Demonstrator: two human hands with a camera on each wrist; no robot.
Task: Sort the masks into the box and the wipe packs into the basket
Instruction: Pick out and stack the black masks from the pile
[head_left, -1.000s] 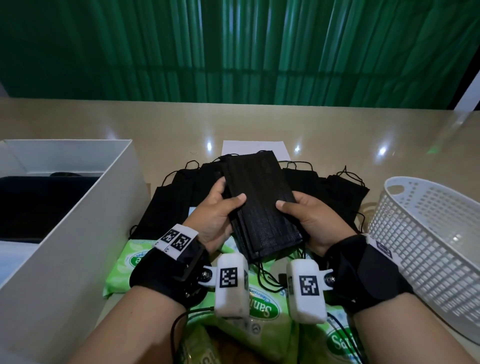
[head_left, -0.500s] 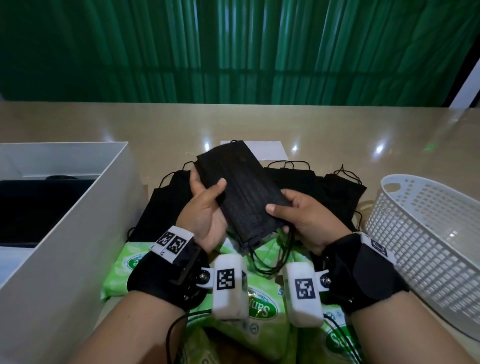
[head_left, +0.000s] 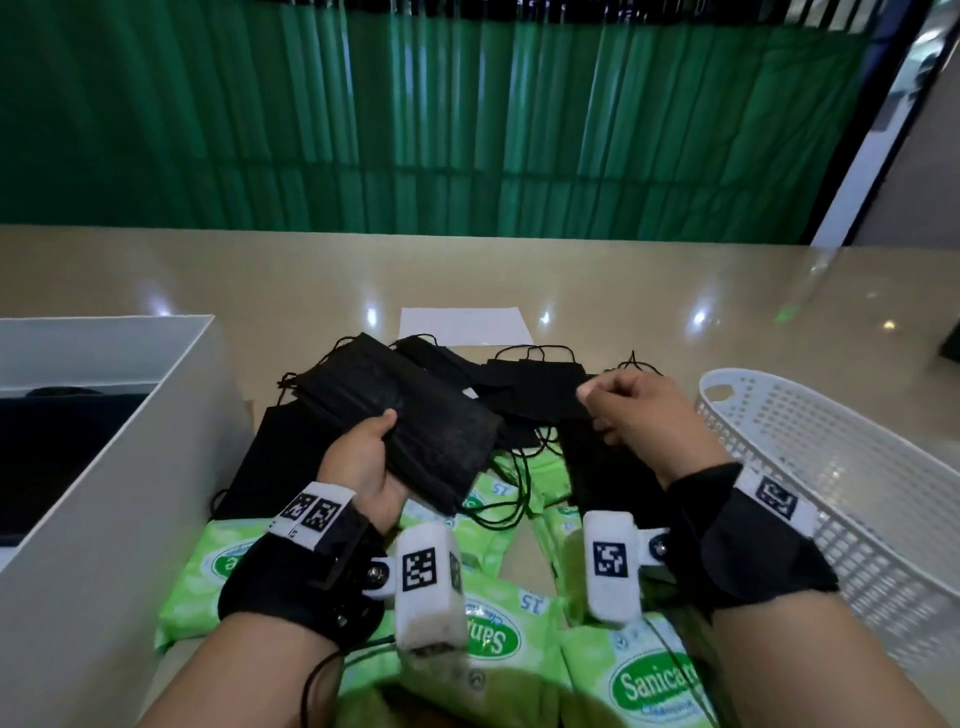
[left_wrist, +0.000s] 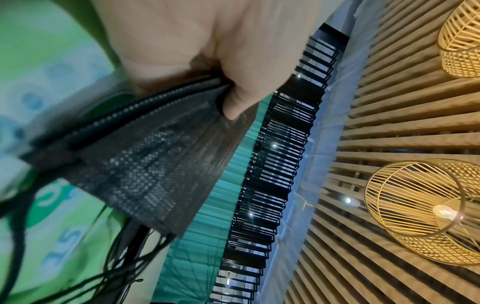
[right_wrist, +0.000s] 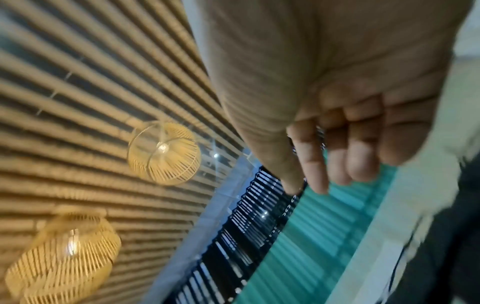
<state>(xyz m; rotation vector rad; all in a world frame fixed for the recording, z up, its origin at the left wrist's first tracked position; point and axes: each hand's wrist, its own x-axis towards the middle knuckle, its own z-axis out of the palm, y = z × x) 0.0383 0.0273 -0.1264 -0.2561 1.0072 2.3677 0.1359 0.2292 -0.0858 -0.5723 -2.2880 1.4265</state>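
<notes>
Masks (head_left: 415, 421): a stack pinched between left hand (head_left: 363, 462) thumb and fingers, raised over the wipe packs (head_left: 488, 623). Right hand (head_left: 644, 421) fingers curled, holding nothing. Box (head_left: 130, 467) left, basket (head_left: 831, 467) right.

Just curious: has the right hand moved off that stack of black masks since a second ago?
Yes. The right hand has let go of the mask stack and shifted right, toward the white basket; the left hand alone holds it.
</notes>
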